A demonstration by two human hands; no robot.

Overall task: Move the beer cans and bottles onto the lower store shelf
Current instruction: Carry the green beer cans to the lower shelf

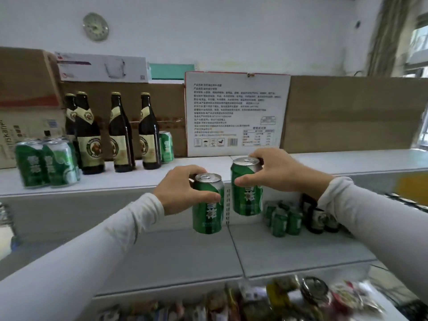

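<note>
My left hand [183, 188] grips a green beer can [207, 213] by its upper part, held in the air in front of the upper shelf's edge. My right hand [275, 173] grips a second green can [246, 195], slightly higher and to the right. On the upper shelf [129, 179] at the left stand several dark beer bottles [89, 137] and green cans [46, 163], with one more can [166, 146] behind the bottles. The lower shelf [289, 249] holds a cluster of green cans [283, 218] and dark bottles [318, 216] at its right.
Cardboard boxes [354, 114] and a white printed box [236, 112] line the back of the upper shelf. A round clock [95, 26] hangs on the wall. Blurred packaged goods [254, 302] fill the shelf below.
</note>
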